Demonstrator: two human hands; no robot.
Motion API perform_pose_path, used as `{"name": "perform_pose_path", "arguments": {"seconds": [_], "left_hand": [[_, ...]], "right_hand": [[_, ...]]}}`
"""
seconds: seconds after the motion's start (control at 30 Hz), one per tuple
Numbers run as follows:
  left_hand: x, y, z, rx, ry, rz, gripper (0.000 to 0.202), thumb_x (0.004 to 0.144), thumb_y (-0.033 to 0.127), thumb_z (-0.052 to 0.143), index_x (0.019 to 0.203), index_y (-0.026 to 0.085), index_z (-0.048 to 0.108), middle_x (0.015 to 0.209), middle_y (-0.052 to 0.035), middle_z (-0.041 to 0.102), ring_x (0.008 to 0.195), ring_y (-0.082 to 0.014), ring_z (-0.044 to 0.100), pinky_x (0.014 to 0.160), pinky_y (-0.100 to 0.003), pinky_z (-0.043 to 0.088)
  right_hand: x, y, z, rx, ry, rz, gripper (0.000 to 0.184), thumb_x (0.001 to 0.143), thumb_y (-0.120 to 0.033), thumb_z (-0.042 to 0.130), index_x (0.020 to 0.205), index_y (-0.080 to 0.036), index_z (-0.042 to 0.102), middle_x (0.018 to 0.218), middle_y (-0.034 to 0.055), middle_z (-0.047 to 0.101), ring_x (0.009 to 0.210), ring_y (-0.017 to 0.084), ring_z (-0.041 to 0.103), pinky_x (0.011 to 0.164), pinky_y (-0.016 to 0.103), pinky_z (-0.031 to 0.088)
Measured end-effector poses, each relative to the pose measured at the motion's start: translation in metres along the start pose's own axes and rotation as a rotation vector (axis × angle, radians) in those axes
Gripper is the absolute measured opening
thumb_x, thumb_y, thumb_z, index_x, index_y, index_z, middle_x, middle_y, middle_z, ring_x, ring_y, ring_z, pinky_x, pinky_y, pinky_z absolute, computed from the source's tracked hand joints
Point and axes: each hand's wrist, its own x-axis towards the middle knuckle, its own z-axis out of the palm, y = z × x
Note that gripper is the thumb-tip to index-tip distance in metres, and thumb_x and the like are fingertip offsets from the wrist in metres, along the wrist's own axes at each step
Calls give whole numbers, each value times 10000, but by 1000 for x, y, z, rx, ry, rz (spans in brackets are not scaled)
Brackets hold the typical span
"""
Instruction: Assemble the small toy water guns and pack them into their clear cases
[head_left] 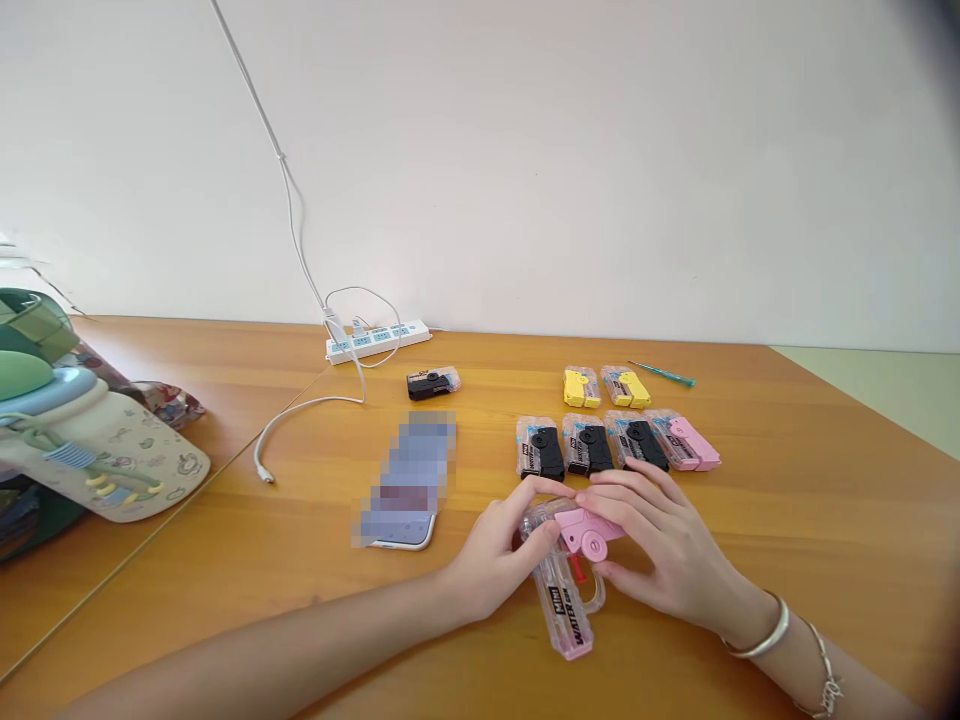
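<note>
The left hand pinches the back of a toy water gun, over the near side of the table. It's see-through, with black letters, a red trigger and a pink front (round knob too), held in the right hand

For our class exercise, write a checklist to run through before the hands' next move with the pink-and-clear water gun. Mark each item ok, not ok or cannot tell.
1. Left hand on the pink-and-clear water gun: ok, thumb and fingers at its rear end.
2. Right hand on it: ok, around the pink front part.
3. Red trigger in view: ok, between the hands.
4. Phone apart from the hands: ok, it lies left of them.
5. Right fingertips apart from the nearest black water gun: cannot tell, they overlap in this view.
6. Screwdriver in hand: not ok, it lies farther back on the table.
</note>
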Motion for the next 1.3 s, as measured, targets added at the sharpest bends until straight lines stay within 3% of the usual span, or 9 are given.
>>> {"name": "perform_pose_path", "arguments": {"seconds": [0.07,0.17,0.33,0.53,0.7,0.87,1.07,1.3], "left_hand": [[0,-1,1,42,7,-6,275,900,337,399,1119,195,487,798,-9,621,669,-138,520,614,-225,391],[-1,-4,2,111,20,-27,297,891,314,402,1163,209,458,715,22,574,577,-117,459,558,-211,357],[-2,-8,4,183,47,-46,336,880,335,426,1195,220,428,618,54,481,525,-112,400,530,-209,323],[1,-4,2,45,17,-94,395,880,350,443,1250,220,396,684,29,524,583,-128,448,569,-225,361],[5,-3,-2,-92,-49,-81,365,899,369,437,1233,223,447,986,-39,567,853,-173,518,739,-268,404],[7,-4,-2,-199,-58,-110,332,861,412,504,1119,217,432,831,7,504,720,-135,466,662,-239,385],[8,-5,-2,-225,-87,-94,319,825,427,557,1007,209,412,771,31,454,664,-112,426,623,-223,351],[5,-4,-2,-200,-182,-86,294,829,381,562,990,204,391,743,30,451,650,-111,427,594,-219,342]], "right_hand": [[-1,0,2,24,-11,4,330,886,-404,509,1135,-191,543,983,84,690,900,224,630,828,393,468],[-2,-1,4,14,-40,70,375,907,-485,424,1096,-198,575,962,103,698,824,228,650,688,351,494],[-1,-5,6,4,-18,173,419,907,-526,376,1045,-193,589,926,106,705,785,230,659,648,333,478],[-3,-7,8,87,-45,319,404,908,-559,332,1013,-222,528,912,71,695,738,207,658,598,300,466],[-3,-8,9,268,-102,516,421,883,-611,329,982,-252,526,817,28,673,679,196,626,591,301,447],[2,-11,5,459,-120,684,417,844,-633,400,953,-251,528,830,23,646,698,204,587,621,311,423],[6,-5,7,910,-161,689,460,706,-615,624,910,-215,521,810,2,533,674,151,493,586,256,412],[4,1,3,1286,-410,644,427,708,-478,691,933,-214,441,825,-25,455,675,106,443,566,212,395]]}}
